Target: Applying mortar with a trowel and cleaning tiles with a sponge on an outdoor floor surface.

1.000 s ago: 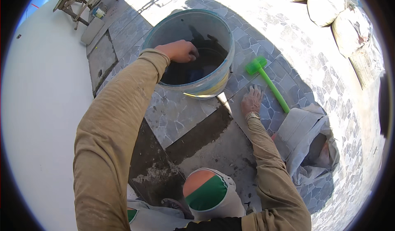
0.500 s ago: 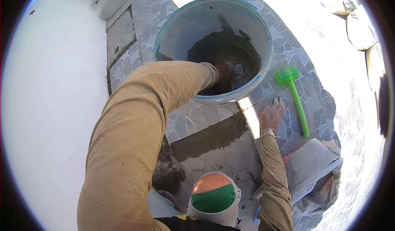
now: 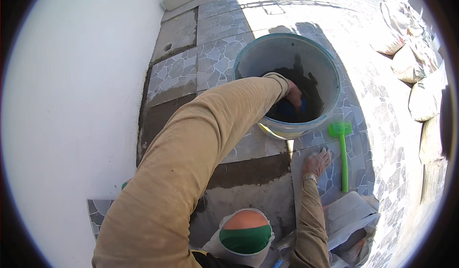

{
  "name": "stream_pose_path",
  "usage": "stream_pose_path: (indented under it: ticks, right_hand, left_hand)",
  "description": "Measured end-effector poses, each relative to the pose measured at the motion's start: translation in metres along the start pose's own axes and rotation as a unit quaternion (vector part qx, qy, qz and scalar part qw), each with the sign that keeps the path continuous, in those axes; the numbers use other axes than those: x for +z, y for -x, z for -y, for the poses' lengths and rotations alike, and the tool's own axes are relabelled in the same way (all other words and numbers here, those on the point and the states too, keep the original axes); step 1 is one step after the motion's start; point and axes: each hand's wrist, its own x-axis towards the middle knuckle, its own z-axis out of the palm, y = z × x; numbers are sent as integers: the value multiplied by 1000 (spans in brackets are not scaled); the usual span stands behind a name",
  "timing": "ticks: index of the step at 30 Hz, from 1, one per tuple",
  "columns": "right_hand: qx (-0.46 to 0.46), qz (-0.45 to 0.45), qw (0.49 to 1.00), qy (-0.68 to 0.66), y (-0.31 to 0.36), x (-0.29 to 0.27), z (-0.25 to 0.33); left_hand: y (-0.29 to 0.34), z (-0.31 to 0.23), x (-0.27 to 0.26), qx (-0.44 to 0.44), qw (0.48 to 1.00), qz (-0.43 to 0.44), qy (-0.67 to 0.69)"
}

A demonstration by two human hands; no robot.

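My left arm, in a tan sleeve, reaches into a large round tub [image 3: 287, 135] with dark wet contents at its bottom. Inside it, my left hand [image 3: 295, 97] is closed on a blue object [image 3: 287, 108], whose kind I cannot make out; the fingertips are partly hidden. My right hand [image 3: 317, 162], dusty and with a watch at the wrist, rests with outstretched fingers on a stone-patterned tile [image 3: 306, 152]. Just to its right lies a green mallet [image 3: 344, 165], its head toward the tub.
A white wall [image 3: 81, 101] runs along the left. Filled sacks [image 3: 425, 98] line the far right. Before me is a bare gap with a mortar strip [image 3: 248, 172], and my knee [image 3: 246, 237] is below it. Crumpled grey sheeting [image 3: 351, 218] lies at the lower right.
The view has shifted, so the tub sits farther right and lower. My left hand has risen within the tub, and the blue object now shows. My right hand stays on the tile.
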Motion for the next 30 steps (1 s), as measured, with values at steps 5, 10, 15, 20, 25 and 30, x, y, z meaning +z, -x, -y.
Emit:
stream_pose_path:
  ticks: [5, 10, 15, 20, 25, 30]
  right_hand:
    - [-20, 1, 1000, 10, 5, 2, 20]
    - [-14, -2, 998, 57, 2, 12, 2]
    - [-5, -36, 998, 55, 3, 15, 14]
    - [-34, -66, 995, 64, 0, 28, 1]
    - [-43, -86, 992, 82, 3, 29, 1]
    - [-40, -108, 990, 87, 0, 27, -4]
  left_hand:
    - [106, 8, -26, 109, 908, -81, 397]
    - [205, 33, 17, 352, 684, -159, 619]
    - [270, 130, 123, 421, 572, -129, 692]
    - [289, 224, 277, 163, 517, -197, 817]
    - [262, 289, 364, -181, 660, -180, 707]
    - [222, 325, 347, -263, 751, -156, 585]
